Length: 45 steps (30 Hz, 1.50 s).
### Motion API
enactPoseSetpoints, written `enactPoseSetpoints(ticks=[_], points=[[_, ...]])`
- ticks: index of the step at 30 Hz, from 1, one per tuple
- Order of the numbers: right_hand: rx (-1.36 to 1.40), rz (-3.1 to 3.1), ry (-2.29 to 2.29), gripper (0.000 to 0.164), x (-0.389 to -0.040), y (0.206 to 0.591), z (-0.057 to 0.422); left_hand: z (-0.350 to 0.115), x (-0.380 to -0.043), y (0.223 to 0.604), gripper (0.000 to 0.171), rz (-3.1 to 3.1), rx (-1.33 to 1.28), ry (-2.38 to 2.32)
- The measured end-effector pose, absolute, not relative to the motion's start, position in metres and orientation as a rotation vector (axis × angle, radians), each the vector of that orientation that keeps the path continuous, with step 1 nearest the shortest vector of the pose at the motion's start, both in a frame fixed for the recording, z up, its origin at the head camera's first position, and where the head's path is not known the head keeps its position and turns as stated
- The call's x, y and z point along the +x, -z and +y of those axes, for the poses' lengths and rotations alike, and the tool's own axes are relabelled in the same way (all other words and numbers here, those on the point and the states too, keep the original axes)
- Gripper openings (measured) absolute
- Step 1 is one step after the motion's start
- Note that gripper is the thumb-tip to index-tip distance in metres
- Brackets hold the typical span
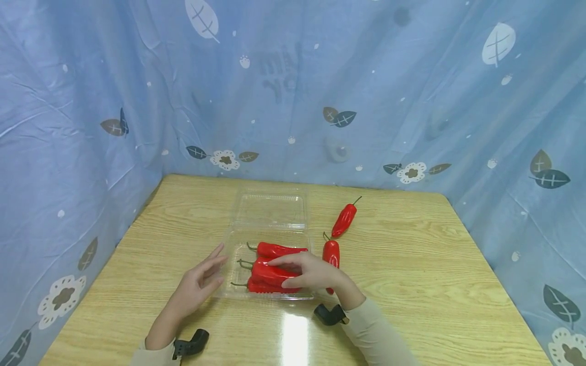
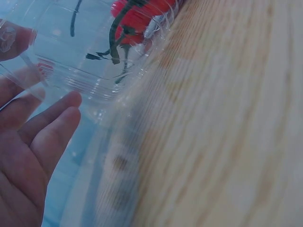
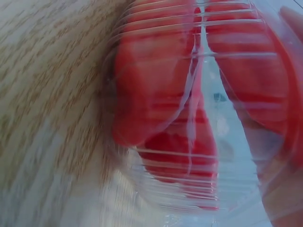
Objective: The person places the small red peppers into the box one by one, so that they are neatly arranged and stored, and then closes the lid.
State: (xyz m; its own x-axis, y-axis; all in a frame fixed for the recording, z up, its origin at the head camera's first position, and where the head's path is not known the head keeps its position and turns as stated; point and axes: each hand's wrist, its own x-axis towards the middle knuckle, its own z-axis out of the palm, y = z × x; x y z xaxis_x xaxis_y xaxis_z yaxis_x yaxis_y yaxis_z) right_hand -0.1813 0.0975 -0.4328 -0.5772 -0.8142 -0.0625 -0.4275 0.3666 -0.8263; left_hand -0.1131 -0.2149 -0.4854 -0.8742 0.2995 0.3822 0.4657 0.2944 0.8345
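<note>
Left hand [image 1: 194, 286] loose at a clear box [image 1: 235, 249], right hand [image 1: 315, 271] fast around a glossy, green-stemmed red pepper [image 1: 269, 275].

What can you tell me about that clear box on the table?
The box looks like thin, clear plastic with ribbed walls. It sits flat on the table, its lid open and laid back on the far side. Several red peppers lie inside, stems pointing left. The right hand holds one there; the left hand is at the box's left side, contact unclear.
</note>
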Motion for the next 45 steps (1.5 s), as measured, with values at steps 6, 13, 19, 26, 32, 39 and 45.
enactPoseSetpoints(ticks=[6,13,19,26,32,39,45], points=[[-1.044,2.170,1.068,0.050,-0.1802,0.4305,0.0935,-0.2147,-0.1128,0.4849,0.043,-2.403,-0.704,1.631],[-1.039,2.153,1.056,0.052,-0.1797,0.4304,0.0934,-0.2158,-0.1134,0.4864,0.043,-2.406,-0.703,1.614],[-1.060,2.154,1.040,0.055,-0.1798,0.4313,0.0937,-0.2156,-0.1133,0.4859,0.042,-2.402,-0.708,1.625],[-1.075,2.110,1.082,0.054,-0.1809,0.4323,0.0938,-0.2157,-0.1139,0.4859,0.042,-2.411,-0.702,1.623],[-1.086,2.044,1.146,0.053,-0.1822,0.4351,0.0934,-0.2156,-0.1135,0.4862,0.042,-2.412,-0.702,1.616],[-1.084,2.076,1.149,0.052,-0.1818,0.4337,0.0928,-0.2145,-0.1131,0.4848,0.043,-2.411,-0.701,1.634],[-1.091,2.032,1.261,0.049,-0.1828,0.4367,0.0933,-0.2148,-0.1136,0.4855,0.043,-2.414,-0.683,1.636]])
